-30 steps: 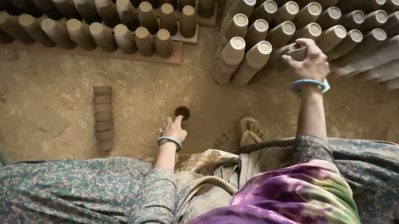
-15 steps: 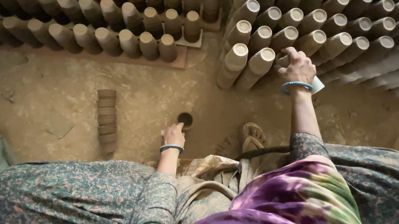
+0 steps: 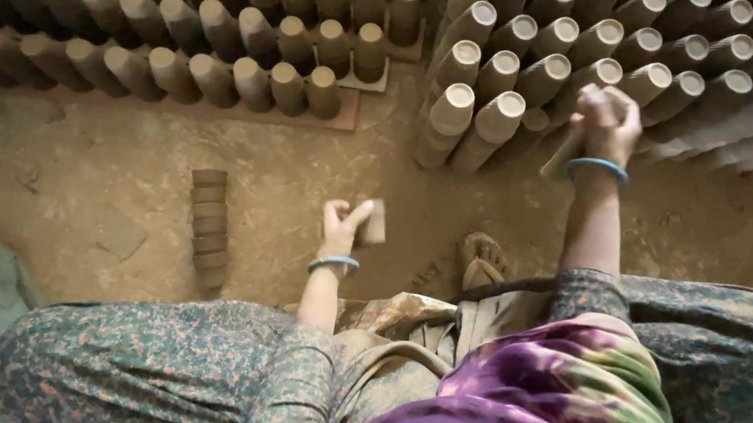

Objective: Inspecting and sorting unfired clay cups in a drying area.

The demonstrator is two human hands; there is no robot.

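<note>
A small clay cup (image 3: 371, 223), judged light and brittle, is pinched at centre frame by the left hand (image 3: 339, 229); the right hand (image 3: 604, 120) is closed on another cup (image 3: 564, 150), best gripped around the wall.

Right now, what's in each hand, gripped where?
Left hand holds a small clay cup by its side. Right hand grips a clay cup at its upper end.

The person is wearing loose grey-green trousers (image 3: 125, 388) speckled with a small rust-coloured print, and a purple cloth (image 3: 534, 397) streaked with yellow-green and white is draping over the lap. A pale blue bangle is circling each wrist, on the left hand (image 3: 339, 227) and the right hand (image 3: 604, 120), and a sandal (image 3: 481, 260) is showing on one foot.
</note>
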